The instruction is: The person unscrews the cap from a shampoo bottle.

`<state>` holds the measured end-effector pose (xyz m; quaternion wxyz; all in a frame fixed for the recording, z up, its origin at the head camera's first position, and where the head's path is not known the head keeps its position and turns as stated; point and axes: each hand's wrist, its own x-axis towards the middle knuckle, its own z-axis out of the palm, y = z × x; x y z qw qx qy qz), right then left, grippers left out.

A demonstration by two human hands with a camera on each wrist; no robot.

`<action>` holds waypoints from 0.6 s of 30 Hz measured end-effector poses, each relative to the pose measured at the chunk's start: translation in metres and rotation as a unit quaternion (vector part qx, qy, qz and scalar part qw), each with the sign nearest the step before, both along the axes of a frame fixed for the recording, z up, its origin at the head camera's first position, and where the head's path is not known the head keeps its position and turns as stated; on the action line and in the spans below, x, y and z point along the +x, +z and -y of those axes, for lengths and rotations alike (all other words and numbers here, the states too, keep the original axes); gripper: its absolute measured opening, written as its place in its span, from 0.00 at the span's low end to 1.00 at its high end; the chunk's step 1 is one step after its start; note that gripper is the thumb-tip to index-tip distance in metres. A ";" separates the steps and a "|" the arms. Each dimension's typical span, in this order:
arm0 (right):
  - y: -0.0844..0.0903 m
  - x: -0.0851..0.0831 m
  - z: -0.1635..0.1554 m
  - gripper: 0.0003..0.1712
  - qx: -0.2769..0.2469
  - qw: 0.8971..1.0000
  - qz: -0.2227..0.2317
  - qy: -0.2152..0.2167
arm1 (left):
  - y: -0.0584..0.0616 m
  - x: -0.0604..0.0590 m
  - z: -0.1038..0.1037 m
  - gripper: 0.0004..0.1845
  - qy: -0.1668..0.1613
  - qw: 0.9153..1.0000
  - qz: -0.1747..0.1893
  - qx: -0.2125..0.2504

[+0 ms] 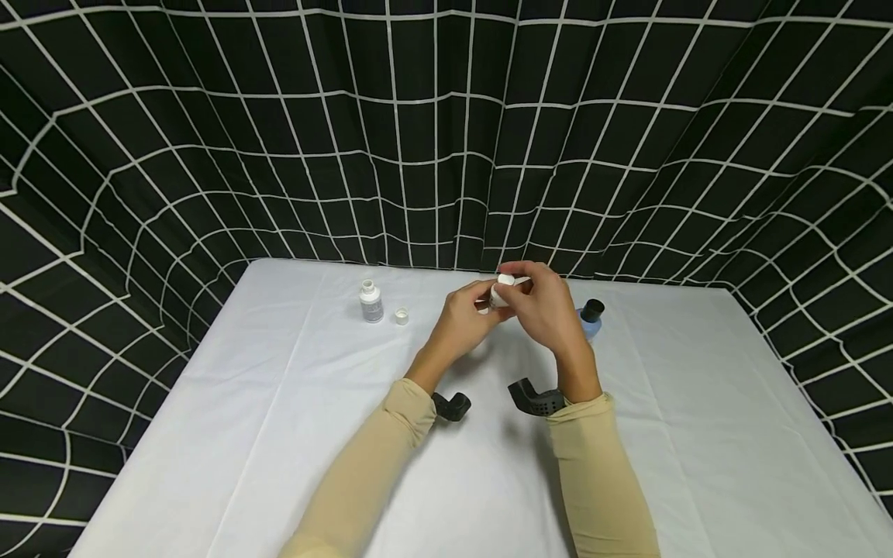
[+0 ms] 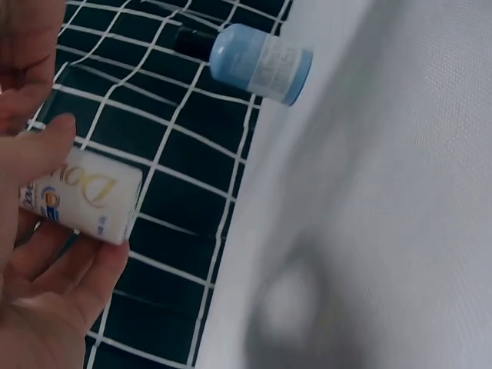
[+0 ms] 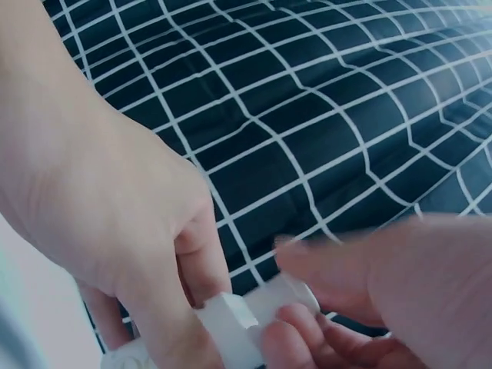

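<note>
Both hands [image 1: 509,310] around white bottle [image 1: 499,293]

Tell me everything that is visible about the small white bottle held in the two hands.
The small white bottle looks like opaque plastic, with gold "Dove" lettering and a small blue mark on its side. It is held above the white table, near its far edge. The left hand grips its body; the right hand pinches its white cap. Whether the cap is loose cannot be told.

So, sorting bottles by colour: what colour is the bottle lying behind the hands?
Light blue bottle with a black cap, clearest in the left wrist view.
</note>
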<state>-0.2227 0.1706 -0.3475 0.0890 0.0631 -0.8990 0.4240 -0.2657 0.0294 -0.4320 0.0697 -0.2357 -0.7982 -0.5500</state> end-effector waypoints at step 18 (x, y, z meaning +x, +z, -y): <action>-0.001 0.013 0.010 0.22 -0.035 0.999 -0.018 0.008 | -0.003 0.001 0.016 0.22 -0.022 0.999 -0.038 0.031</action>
